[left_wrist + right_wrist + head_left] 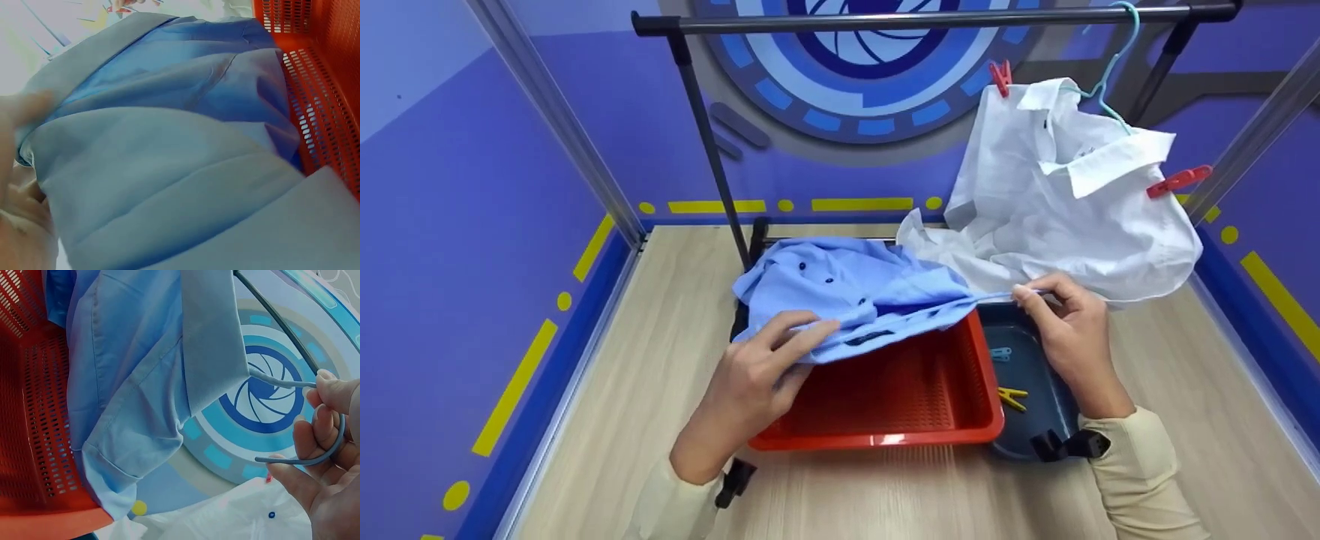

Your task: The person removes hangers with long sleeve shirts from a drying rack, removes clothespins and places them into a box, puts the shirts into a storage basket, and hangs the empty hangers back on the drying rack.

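Note:
A light blue shirt [840, 262] with dark buttons lies bunched over the back of the red basket [885, 438]. My left hand [757, 369] pinches the shirt's edge at the left, thumb beneath and fingers on top. In the right wrist view, a thin grey-blue hanger [298, 462] shows its curved hook coming out by the shirt's collar [216, 343]. My right hand [1072, 334] holds that hook between thumb and fingers, to the right of the shirt. The rest of the hanger is hidden inside the cloth.
A white shirt [1080, 232] hangs on a teal hanger [1102, 82] from the dark rack bar [885, 22], with red clothespins [1179, 181] at its shoulders. Beside the basket, a dark tray [1027, 435] contains a yellow clothespin [1012, 398] and a blue one [1000, 354].

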Demonstrator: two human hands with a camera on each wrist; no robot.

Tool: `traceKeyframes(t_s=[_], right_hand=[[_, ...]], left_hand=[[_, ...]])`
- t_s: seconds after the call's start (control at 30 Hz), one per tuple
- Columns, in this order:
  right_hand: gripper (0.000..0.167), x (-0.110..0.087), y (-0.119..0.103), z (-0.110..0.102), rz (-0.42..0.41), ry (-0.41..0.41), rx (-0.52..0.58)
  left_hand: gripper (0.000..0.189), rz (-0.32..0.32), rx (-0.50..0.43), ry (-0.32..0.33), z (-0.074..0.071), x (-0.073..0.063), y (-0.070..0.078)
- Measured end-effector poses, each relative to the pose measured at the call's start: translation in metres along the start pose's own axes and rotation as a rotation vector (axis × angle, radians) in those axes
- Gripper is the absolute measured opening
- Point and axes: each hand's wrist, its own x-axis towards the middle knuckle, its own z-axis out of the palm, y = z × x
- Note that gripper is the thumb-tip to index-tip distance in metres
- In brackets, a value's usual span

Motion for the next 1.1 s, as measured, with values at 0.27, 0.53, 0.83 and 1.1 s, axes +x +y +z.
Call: traceKeyframes(t_s=[0.27, 0.53, 0.83, 1.1], right_hand=[[0.005, 0.0, 0.0, -0.002, 0.023, -0.027, 0.045], [0.01, 0.004, 0.001, -0.005, 0.108, 0.028, 0.134], [0.011, 0.004, 0.011, -0.011, 0.123, 0.052, 0.162], [0.011, -0.002, 0.013, -0.016, 0.068, -0.049, 0.189]], left_hand=[[0.033, 0.061, 0.035, -0.051, -0.001, -0.002, -0.001], [0.019, 0.113, 0.004, 0.007, -0.001, -0.001, 0.001], [0.023, 0.089, -0.023, 0.061, 0.003, 0.0, -0.001], [0.026, 0.053, -0.063, 0.064, 0.008, -0.002, -0.001]])
